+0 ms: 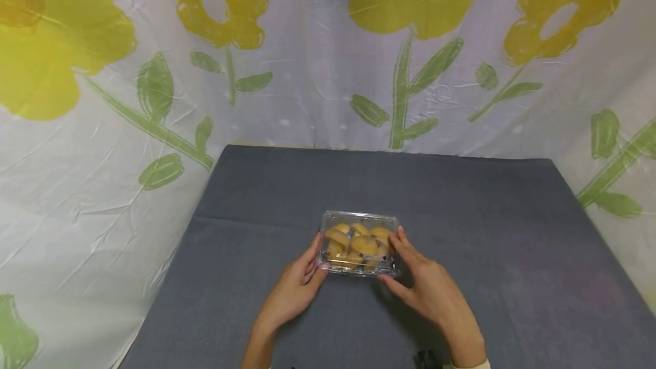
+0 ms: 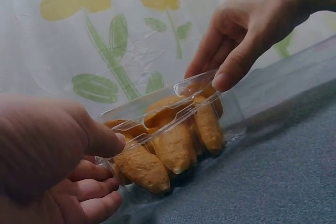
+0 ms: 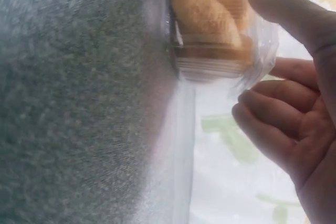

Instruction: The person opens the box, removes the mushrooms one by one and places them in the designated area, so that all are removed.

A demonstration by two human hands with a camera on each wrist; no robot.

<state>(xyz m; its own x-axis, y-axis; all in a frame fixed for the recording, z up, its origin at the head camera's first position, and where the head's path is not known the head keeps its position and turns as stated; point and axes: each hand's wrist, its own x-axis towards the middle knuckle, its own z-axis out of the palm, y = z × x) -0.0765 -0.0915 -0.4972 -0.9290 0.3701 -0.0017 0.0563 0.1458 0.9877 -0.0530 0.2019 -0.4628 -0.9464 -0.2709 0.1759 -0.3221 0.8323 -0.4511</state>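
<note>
A clear plastic clamshell box sits near the middle of the grey cloth, its lid down. Several golden-brown pieces that look like small baked pastries show through the plastic. My left hand grips the box's left end, thumb on the near rim and fingers along the side. At the opposite end my right hand holds it between the thumb at the near corner and fingers at the far side. In the left wrist view the box is tilted in the picture, with pastries inside.
Grey cloth covers the table, with a slight crease at left. White curtains printed with yellow flowers hang behind the table and at both sides. A small black object shows by the right wrist.
</note>
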